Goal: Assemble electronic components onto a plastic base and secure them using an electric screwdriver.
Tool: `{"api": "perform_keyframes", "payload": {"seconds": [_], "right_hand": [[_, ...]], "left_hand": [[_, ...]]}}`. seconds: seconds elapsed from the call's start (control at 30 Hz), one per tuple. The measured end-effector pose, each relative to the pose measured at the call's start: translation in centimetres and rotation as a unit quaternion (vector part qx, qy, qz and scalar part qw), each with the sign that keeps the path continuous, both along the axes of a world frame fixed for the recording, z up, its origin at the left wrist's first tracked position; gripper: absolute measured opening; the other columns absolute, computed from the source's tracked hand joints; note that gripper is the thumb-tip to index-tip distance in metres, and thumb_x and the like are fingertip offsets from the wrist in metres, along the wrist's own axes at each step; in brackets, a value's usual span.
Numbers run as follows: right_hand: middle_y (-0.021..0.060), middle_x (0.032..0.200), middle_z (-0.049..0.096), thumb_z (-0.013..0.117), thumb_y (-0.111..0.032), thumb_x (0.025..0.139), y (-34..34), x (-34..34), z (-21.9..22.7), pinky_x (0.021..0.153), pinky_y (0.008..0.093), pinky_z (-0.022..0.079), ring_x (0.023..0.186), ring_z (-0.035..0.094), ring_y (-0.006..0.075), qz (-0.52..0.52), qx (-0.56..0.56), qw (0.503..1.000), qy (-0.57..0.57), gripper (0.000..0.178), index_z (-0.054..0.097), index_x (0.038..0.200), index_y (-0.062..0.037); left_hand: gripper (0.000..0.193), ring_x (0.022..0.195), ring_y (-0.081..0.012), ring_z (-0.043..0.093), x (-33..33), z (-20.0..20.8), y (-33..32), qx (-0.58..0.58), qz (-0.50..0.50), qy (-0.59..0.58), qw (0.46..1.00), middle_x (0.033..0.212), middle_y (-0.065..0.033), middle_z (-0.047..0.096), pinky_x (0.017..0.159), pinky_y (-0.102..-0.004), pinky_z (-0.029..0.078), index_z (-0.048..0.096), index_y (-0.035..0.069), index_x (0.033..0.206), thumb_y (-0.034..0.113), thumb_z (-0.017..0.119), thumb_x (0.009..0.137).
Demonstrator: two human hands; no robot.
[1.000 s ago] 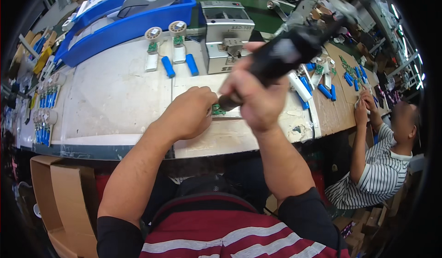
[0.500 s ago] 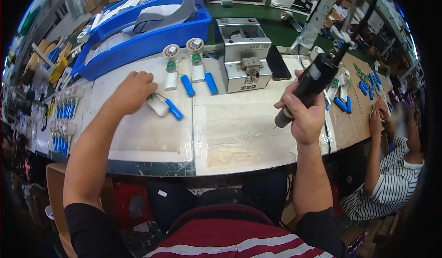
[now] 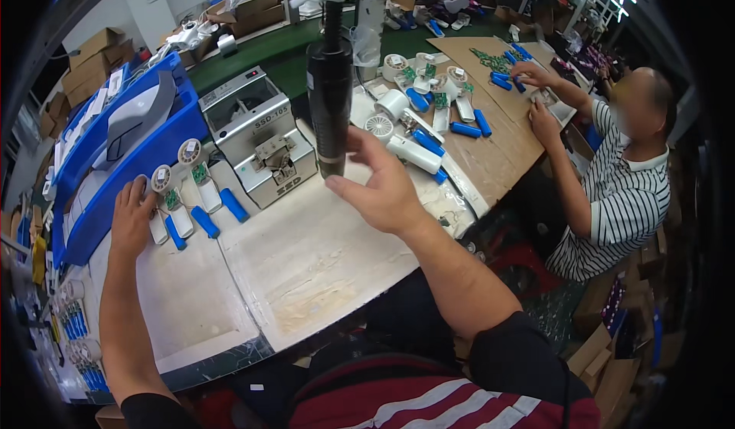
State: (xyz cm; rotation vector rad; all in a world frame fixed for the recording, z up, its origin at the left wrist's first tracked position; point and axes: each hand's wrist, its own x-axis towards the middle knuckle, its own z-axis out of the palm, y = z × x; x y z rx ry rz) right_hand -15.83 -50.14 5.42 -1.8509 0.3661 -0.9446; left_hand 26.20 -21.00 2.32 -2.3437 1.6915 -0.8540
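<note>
My left hand (image 3: 134,216) is at the left end of a row of opened handheld fan parts, fingers curled over the end one. Its white handle shell (image 3: 158,228) and blue battery (image 3: 175,232) show beside the fingers; its round head is hidden. To its right lie two similar units, with round heads, green circuit boards (image 3: 200,173) and blue batteries (image 3: 233,205). My right hand (image 3: 379,184) is closed loosely round the lower end of a black electric screwdriver (image 3: 328,99), thumb in front. The screwdriver hangs upright on its cable above the table.
A silver machine (image 3: 264,142) stands behind the table's middle, and a long blue bin (image 3: 122,176) at left. White fan housings (image 3: 413,153) and batteries lie to the right. A co-worker in a striped shirt (image 3: 628,191) handles parts there. More fan units (image 3: 73,318) stand at far left.
The view has swung to the right. My left hand has brought the fan unit back to the row's left end. The screwdriver has gone from tilted to upright in my right hand.
</note>
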Motion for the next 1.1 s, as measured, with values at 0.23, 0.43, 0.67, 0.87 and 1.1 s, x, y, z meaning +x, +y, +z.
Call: {"api": "perform_keyframes", "payload": {"seconds": [0.23,0.43,0.67,0.87,1.1], "right_hand": [[0.0181,0.13,0.07,0.074,-0.01,0.084,-6.7,-5.7,-1.7,0.106,0.0451,0.049,0.116,0.065,0.0393,-0.27,-0.268,0.865,0.326,0.056,0.064,0.138,-0.0035],[0.0201,0.127,0.071,0.069,-0.006,0.082,-9.6,-7.8,-6.2,0.102,0.0453,0.053,0.114,0.067,0.0384,-0.217,-0.259,0.903,0.264,0.05,0.068,0.131,-0.0035],[0.0193,0.116,0.068,0.058,0.005,0.079,-2.6,-12.7,-8.1,0.097,0.044,0.051,0.103,0.063,0.0379,-0.144,-0.244,0.944,0.172,0.046,0.064,0.124,0.0004],[0.0152,0.109,0.064,0.059,0.008,0.078,4.1,-9.2,-7.5,0.093,0.0418,0.047,0.098,0.057,0.0349,0.037,-0.329,0.933,0.138,0.038,0.065,0.115,-0.0029],[0.0154,0.118,0.066,0.065,0.006,0.081,7.2,-8.3,-5.9,0.099,0.045,0.047,0.104,0.06,0.0365,0.132,-0.374,0.912,0.104,0.039,0.068,0.119,-0.0042]], "left_hand": [[0.036,0.138,-0.0339,0.052,-6.5,2.8,1.9,-0.06,-0.081,0.011,0.995,0.15,-0.0122,0.055,0.116,-0.044,0.044,0.072,0.012,0.124,0.003,0.071,0.089],[0.033,0.112,-0.0347,0.063,-19.1,1.1,-0.6,-0.087,-0.242,0.263,0.93,0.123,-0.016,0.068,0.101,-0.0432,0.049,0.071,0.002,0.125,0.016,0.075,0.095],[0.022,0.114,-0.0401,0.059,-30.1,-1.2,-7.3,-0.209,-0.395,0.284,0.848,0.131,-0.0202,0.061,0.103,-0.051,0.047,0.066,0.003,0.111,0.014,0.073,0.093],[0.057,0.114,-0.0385,0.061,-31.8,-1.5,-7.9,-0.203,-0.225,0.443,0.843,0.13,-0.0177,0.06,0.103,-0.0462,0.05,0.063,0.007,0.131,0.017,0.083,0.079],[0.058,0.109,-0.0372,0.061,-30.3,-4.2,-6.7,-0.2,-0.183,0.446,0.853,0.12,-0.0146,0.062,0.101,-0.0448,0.05,0.063,0.007,0.129,0.018,0.085,0.077]]}}
